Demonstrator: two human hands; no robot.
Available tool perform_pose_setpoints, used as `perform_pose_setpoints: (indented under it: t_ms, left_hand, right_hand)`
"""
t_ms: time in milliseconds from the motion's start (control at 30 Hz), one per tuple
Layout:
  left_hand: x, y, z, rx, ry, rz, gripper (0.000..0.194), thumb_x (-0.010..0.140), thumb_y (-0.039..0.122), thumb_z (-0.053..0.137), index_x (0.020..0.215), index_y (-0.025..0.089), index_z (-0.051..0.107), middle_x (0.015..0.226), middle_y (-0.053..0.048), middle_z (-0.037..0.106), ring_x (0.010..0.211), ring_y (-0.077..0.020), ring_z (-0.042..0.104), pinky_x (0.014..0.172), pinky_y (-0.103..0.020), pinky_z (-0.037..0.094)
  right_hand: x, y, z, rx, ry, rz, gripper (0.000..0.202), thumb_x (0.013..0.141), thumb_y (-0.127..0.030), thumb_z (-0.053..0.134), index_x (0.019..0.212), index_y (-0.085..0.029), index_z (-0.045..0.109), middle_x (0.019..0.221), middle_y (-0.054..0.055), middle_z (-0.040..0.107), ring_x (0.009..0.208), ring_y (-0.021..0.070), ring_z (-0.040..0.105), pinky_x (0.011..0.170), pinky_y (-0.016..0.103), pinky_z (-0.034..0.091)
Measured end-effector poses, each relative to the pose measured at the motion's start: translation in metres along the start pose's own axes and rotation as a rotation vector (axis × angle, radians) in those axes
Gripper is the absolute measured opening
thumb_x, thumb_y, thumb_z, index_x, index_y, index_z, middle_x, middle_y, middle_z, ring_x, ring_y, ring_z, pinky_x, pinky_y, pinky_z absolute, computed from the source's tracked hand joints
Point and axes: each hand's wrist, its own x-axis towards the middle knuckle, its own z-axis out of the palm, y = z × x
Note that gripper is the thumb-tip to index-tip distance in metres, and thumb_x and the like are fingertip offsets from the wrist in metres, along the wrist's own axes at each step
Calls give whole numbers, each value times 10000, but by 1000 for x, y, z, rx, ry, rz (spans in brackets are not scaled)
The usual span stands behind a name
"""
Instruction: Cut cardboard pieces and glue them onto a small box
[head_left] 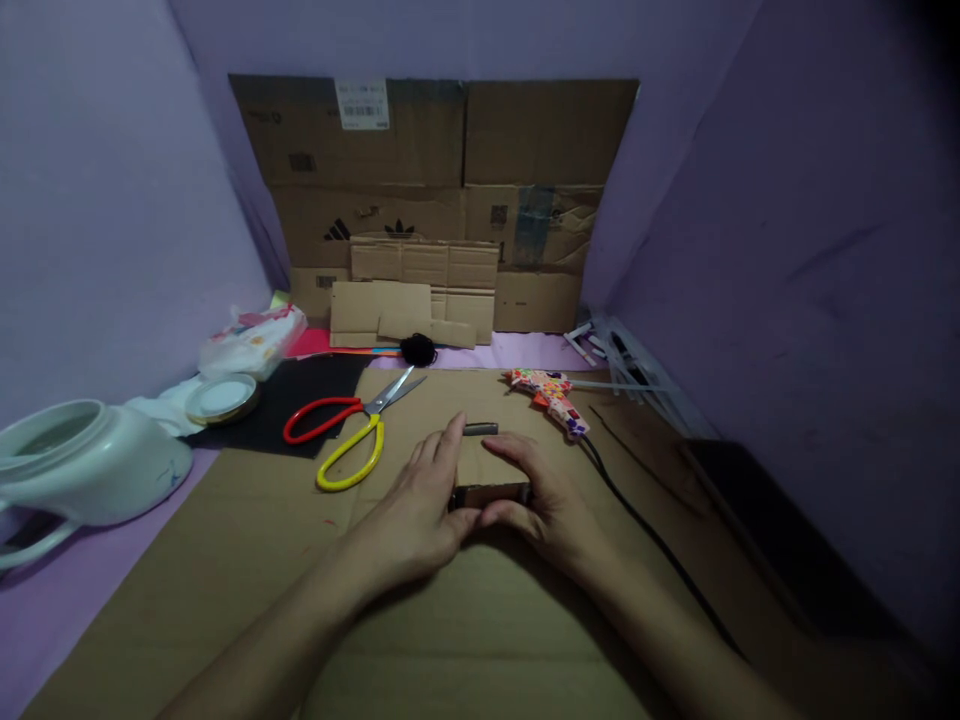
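Observation:
Between my two hands is a small cardboard box [487, 468], low over the cardboard sheet, its front edge dark. My left hand [427, 495] grips its left side, thumb at the near edge and fingers stretched along the side. On the opposite side, my right hand [551, 495] is closed around it, thumb in front and index finger over the far edge. The two thumbs nearly meet. Just beyond the box lies a short dark grey strip [480, 429]. Scissors [371, 410] with red and yellow handles rest left of my hands. A patterned glue gun [551, 395] lies to the right.
A white teapot [112, 465], a jar lid [221, 398] and black paper [292, 395] are at left. Black yarn [418, 349] and cardboard pieces [382, 308] stand at the back. Clear glue sticks [637, 365], a black cord [652, 535] and a dark flat panel [780, 540] lie at right.

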Motion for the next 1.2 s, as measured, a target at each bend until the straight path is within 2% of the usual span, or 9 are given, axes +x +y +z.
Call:
perform_pose_setpoints:
  t_ms: [167,467,633,800,967,1200]
  left_hand:
    - [0,-1,0,26,-2,-8,840,788,275,570,1454,167,70,1486,-161,242,1370,-273,222,1091,-458,256]
    - [-1,-8,6,19,51,-15,844,806,365,577,1456,178,72,1501,-151,223,1375,-271,218,1095,-460,259]
    - [-4,-2,3,13,39,-11,846,793,284,570,1457,179,56,1487,-143,250,1368,-267,231,1097,-455,255]
    - [-3,1,0,7,40,-47,860,772,274,598,1455,184,83,1494,-130,245,1374,-257,221,1107,-441,240]
    - [-2,1,-4,12,25,-59,870,751,245,622,1454,173,115,1504,-123,246,1371,-243,243,1102,-422,264]
    - [-1,2,-5,23,35,-66,873,746,233,620,1452,134,116,1507,-147,231,1380,-248,223,1113,-439,239]
  right_hand:
    - [-1,1,2,8,5,7,550,773,-525,609,1248,-303,442,1224,89,532,1175,272,496,995,461,393]
    - [1,4,2,29,-19,-27,574,778,-564,569,1278,-325,418,1271,67,517,1193,232,482,991,402,399]
    - [3,0,-10,66,-109,-23,459,908,-544,349,1296,-309,424,1306,62,502,1233,216,453,1032,415,349]
    - [6,-7,-24,83,-234,-40,506,917,-556,303,1349,-306,382,1368,58,461,1278,234,406,1045,429,327]
    - [9,-5,-21,108,-191,-28,494,920,-549,307,1295,-267,458,1311,85,502,1228,238,445,1019,419,345]
    - [11,-5,-18,135,-121,41,393,922,-502,372,1211,-293,537,1260,56,550,1199,234,460,1018,437,331]
